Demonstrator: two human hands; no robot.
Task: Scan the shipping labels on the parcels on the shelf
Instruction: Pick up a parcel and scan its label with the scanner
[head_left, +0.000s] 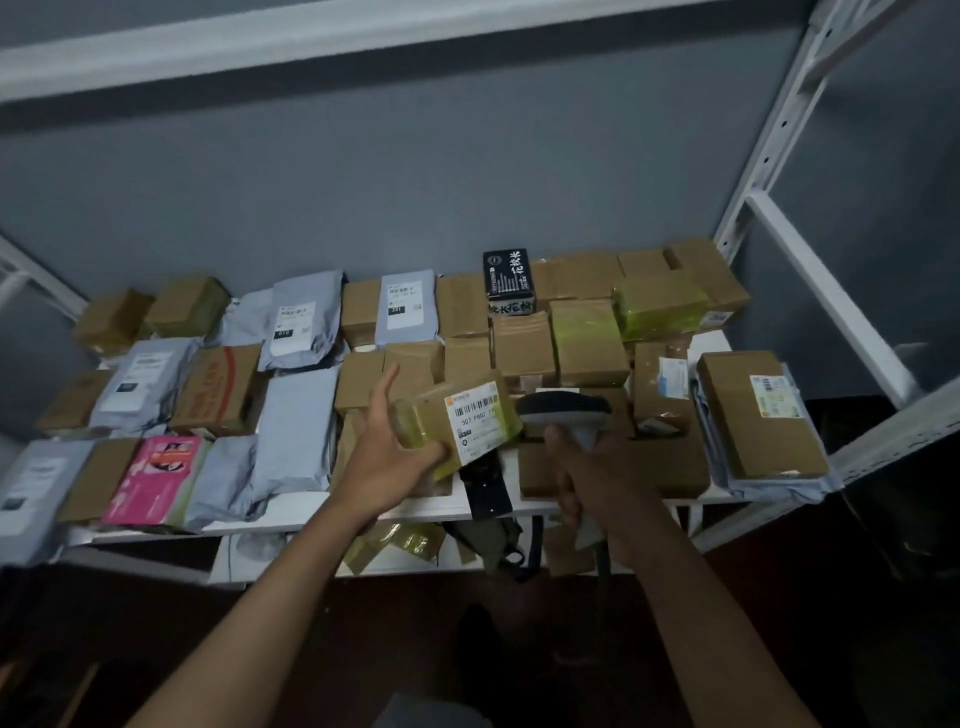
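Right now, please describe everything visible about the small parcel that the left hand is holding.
The small parcel is a brown cardboard box wrapped in yellowish tape, with a white barcode label facing the camera. The left hand holds it tilted above the shelf, fingers under its left end. The scanner in the right hand sits just beside its right edge.

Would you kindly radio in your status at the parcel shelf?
Left hand holds small box, label facing up. Right hand grips scanner, aimed at label. Nothing between them.
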